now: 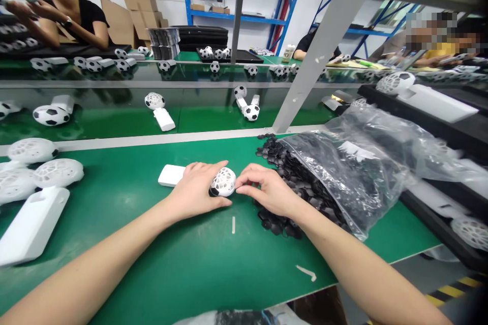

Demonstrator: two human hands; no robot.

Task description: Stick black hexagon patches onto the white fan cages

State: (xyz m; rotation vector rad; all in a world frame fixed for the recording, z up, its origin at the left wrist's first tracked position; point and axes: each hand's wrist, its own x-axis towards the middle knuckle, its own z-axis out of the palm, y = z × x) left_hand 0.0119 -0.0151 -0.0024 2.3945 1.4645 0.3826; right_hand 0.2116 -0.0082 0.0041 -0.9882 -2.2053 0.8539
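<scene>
A white device with a round openwork ball head (224, 182) and a white handle (171, 175) lies on the green table. My left hand (196, 188) is wrapped over its neck, with thumb and fingers around the ball head. At the head's right edge, my right hand (267, 188) pinches with thumb and forefinger; anything between those fingertips is too small to make out. A black patch shows at the head's lower left. Beside my right hand, a heap of small black pieces (310, 190) spills from a clear plastic bag (366, 162).
Several white ball-headed devices (36, 223) lie at the left. Beyond the table's pale edge strip (152, 138), a green belt (202, 111) carries more. A slanted grey post (324, 45) rises behind the bag. Black trays (438, 127) stand at the right. People sit across the belt.
</scene>
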